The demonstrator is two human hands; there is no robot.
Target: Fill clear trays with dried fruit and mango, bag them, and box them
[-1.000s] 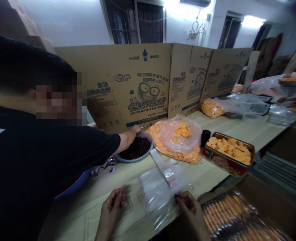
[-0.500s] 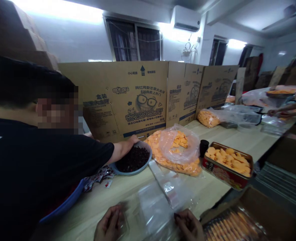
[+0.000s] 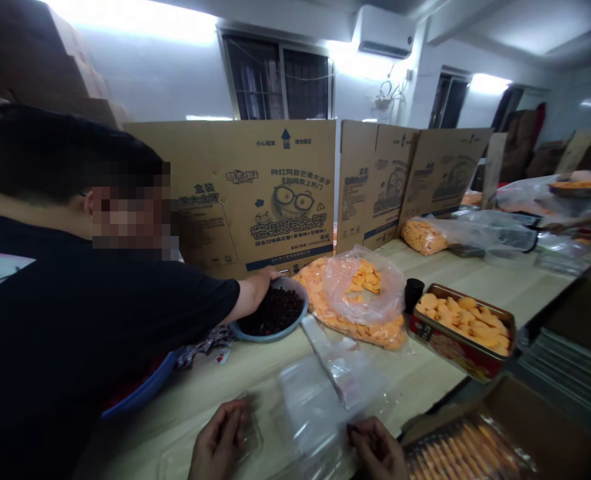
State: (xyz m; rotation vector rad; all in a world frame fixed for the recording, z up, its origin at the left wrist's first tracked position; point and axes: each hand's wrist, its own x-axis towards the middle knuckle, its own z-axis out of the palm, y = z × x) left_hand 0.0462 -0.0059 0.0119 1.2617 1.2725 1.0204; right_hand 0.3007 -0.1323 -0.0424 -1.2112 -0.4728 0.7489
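My left hand (image 3: 219,440) is closed, thumb against fingers, at the edge of a clear plastic tray (image 3: 253,437) low in the view. Between the fingertips of my right hand (image 3: 377,448) is a small dark piece (image 3: 350,432), too small to name surely. Flat clear plastic bags (image 3: 308,400) lie on the table between my hands. Beyond them a blue bowl (image 3: 303,313) holds small dark pieces, and a co-worker's hand (image 3: 263,285) reaches over its rim.
A large bag of orange pieces (image 3: 315,287) lies behind the bags. To the right stand a dark cup (image 3: 413,296), a red tin (image 3: 475,353) of orange pieces and a carton (image 3: 440,427) with packed sticks. A co-worker (image 3: 125,320) leans in from the left. Cardboard panels (image 3: 200,253) line the back.
The view has shifted slightly, so the scene sits a little further right. My hands keep nearly the same pose. The co-worker's hand stays at the bowl.
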